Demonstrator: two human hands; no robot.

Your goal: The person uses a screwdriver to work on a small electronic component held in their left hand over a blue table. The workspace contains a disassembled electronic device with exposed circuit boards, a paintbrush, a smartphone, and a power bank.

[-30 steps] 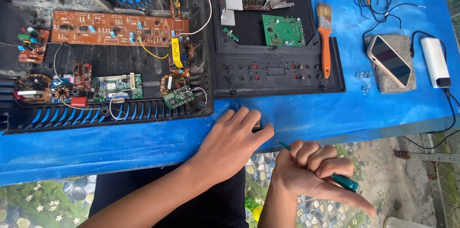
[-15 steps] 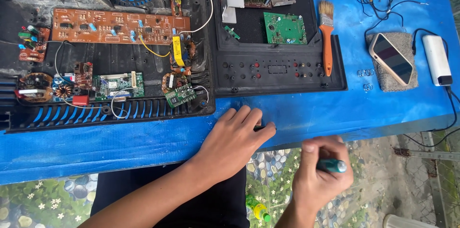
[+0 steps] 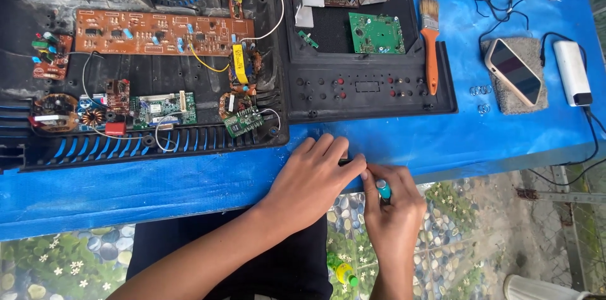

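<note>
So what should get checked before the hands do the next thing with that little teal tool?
1. Right hand grips the small teal-handled tool: ok.
2. Left hand lies flat on the blue table covering, fingers on a small dark piece: ok.
3. Tool tip meets that piece: cannot tell, fingers hide it.
4. Orange-handled paintbrush lies away from both hands: ok.
5. Phone sits on its grey pad, away from the table edge: ok.
</note>
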